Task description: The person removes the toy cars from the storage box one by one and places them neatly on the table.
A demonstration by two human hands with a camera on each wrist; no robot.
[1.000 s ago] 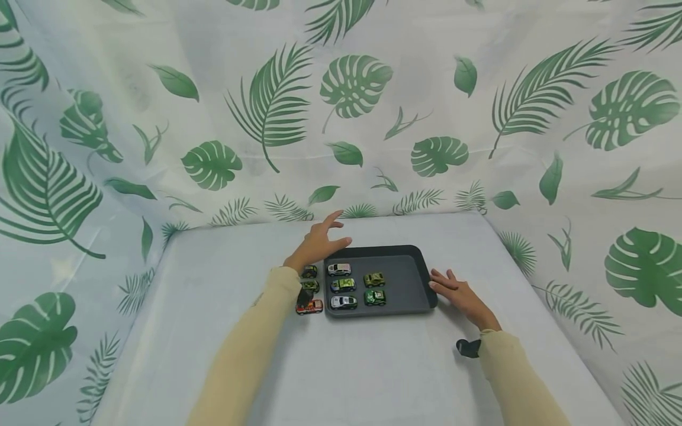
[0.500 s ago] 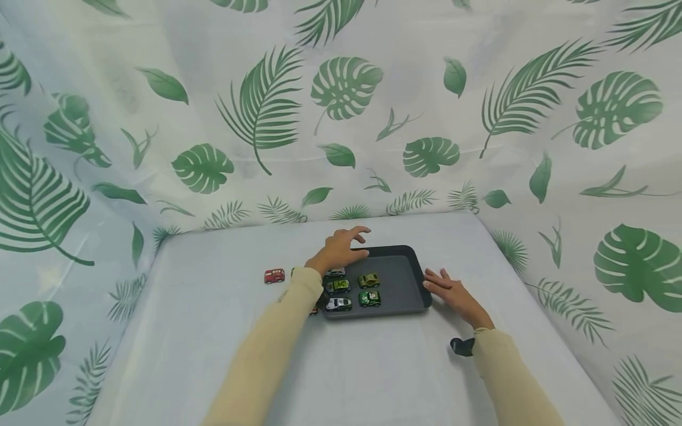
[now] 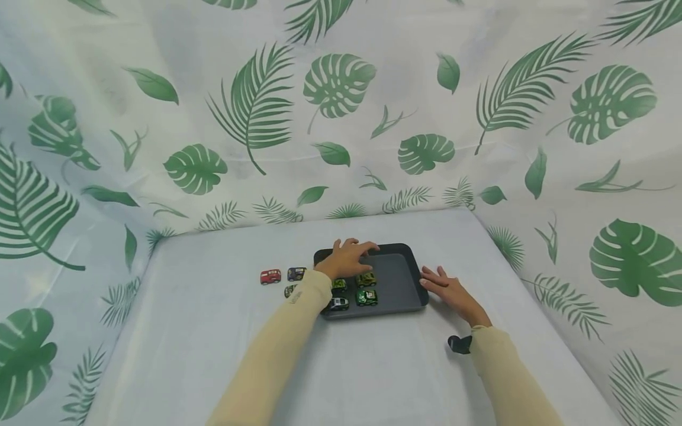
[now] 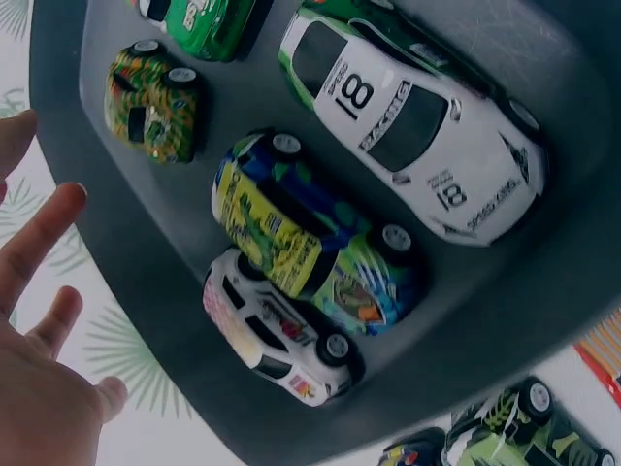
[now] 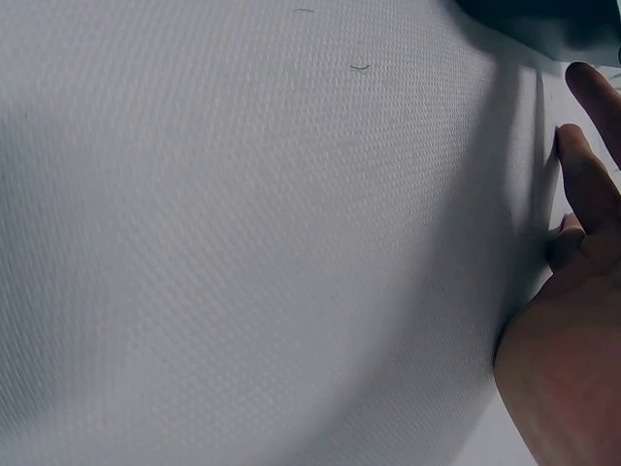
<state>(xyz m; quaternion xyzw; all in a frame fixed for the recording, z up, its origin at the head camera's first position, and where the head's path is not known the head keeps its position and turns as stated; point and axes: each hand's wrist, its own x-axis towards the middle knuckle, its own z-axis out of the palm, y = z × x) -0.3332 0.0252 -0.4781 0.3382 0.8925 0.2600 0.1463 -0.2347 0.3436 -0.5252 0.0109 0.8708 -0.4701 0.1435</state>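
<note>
Left hand (image 3: 347, 260), fingers spread and loosely bent, is over the far left part of the tray (image 3: 396, 281), holding nothing. Right hand (image 3: 453, 296), fingers extended, is at the tray's right edge; I cannot tell whether it touches. In the tray sit a green car (image 3: 366, 297), a camo car (image 4: 153, 102), a white 18 car (image 4: 417, 126), a yellow-blue car (image 4: 296, 233) and a pink-marked car (image 4: 277, 335). Left of it, a red car (image 3: 270, 276) stands on the table (image 3: 202, 331).

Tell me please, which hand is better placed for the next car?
Probably the left hand: it is nearer the toy cars; the right hand is at the right edge of the tray.
</note>
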